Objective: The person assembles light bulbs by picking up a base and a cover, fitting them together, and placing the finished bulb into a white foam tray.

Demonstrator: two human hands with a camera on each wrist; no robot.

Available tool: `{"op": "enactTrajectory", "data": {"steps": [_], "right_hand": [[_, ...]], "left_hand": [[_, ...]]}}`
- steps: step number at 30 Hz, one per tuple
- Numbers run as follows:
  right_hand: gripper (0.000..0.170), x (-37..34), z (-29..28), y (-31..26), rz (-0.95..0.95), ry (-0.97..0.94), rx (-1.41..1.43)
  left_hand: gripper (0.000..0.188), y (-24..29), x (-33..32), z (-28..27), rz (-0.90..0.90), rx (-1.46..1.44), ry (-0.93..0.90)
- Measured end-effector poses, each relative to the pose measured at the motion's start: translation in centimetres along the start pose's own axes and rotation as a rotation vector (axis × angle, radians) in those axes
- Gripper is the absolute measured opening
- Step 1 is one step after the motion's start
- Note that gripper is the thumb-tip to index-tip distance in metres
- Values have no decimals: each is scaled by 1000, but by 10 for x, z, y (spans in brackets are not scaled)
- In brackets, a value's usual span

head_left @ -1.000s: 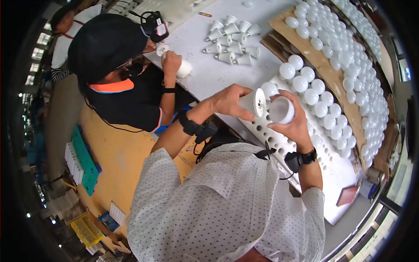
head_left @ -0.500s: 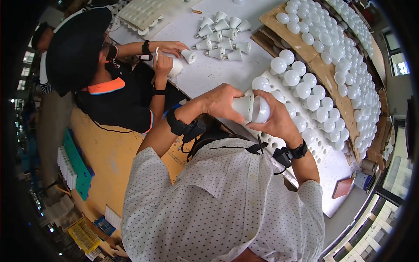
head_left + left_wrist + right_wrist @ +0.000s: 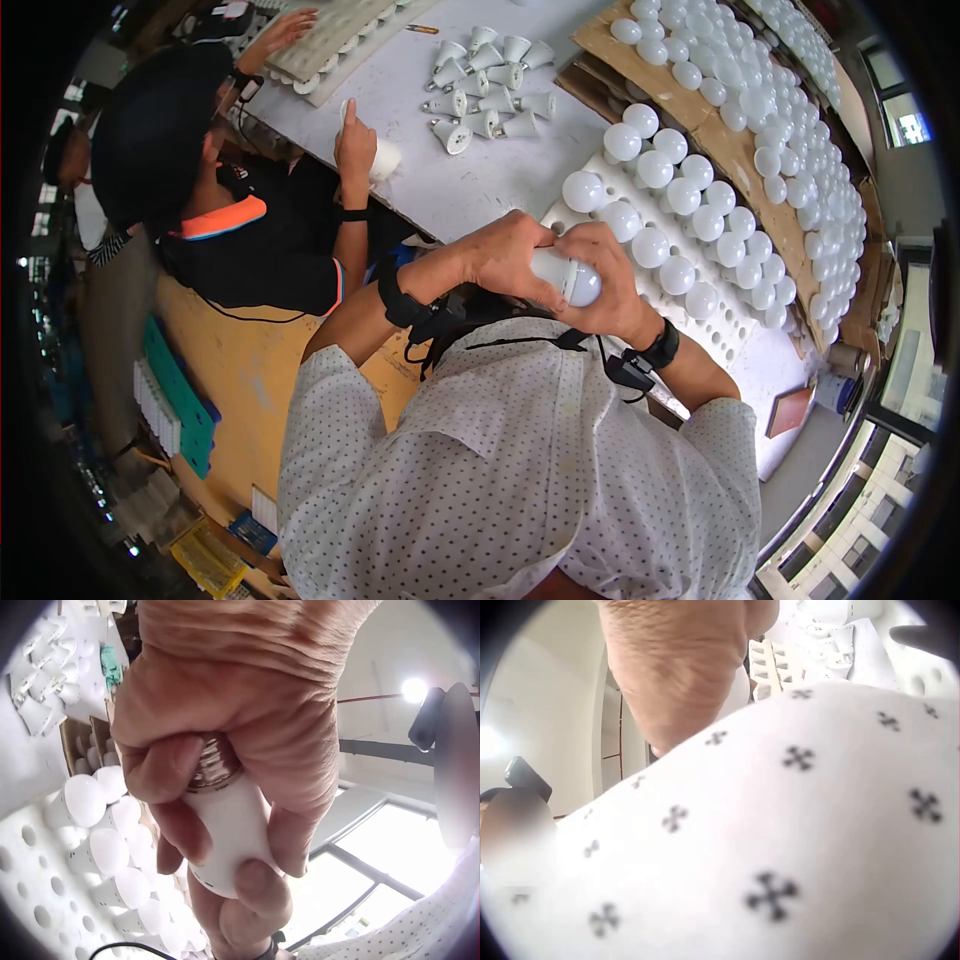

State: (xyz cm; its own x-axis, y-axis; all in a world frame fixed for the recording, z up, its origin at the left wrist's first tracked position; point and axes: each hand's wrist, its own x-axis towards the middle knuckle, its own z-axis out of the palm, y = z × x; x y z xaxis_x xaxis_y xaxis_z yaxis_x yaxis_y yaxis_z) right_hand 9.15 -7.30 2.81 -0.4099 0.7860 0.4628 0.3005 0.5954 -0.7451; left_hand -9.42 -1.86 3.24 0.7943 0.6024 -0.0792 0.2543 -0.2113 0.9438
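Observation:
In front of the shirt, both hands hold one light bulb between them. My left hand grips its white housing; in the left wrist view the fingers curl around the silver screw cap and the housing. My right hand holds the frosted dome, its fingers wrapped over the far side and the thumb below. Dome and housing sit against each other, the bulb lying sideways. The right wrist view shows the right hand partly hidden behind the spotted shirt.
A white foam tray with holes holds rows of finished-looking bulbs. Behind it stands cardboard with many more domes. Several bulb housings lie on the white table. Another person works at the left.
The dome and housing, apart at first, have come together in the hands. Both hands have drawn closer together. The other person's far hand has moved away toward the back tray.

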Motion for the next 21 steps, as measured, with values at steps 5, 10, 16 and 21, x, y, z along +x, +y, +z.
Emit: {"op": "enactTrajectory", "data": {"steps": [5, 10, 16, 21], "right_hand": [[44, -18, -5, 3, 13, 119, 40], [59, -54, -17, 4, 408, 166, 124], [56, -137, -95, -26, 598, 610, -405], [50, -191, -141, 6, 989, 473, -847]], "left_hand": [[48, 22, 15, 7, -54, 130, -128], [51, -5, 47, 33, -322, -46, -375], [38, -54, 43, 26, -237, -335, -9], [25, -120, 42, -34, -386, -157, 552]]}}
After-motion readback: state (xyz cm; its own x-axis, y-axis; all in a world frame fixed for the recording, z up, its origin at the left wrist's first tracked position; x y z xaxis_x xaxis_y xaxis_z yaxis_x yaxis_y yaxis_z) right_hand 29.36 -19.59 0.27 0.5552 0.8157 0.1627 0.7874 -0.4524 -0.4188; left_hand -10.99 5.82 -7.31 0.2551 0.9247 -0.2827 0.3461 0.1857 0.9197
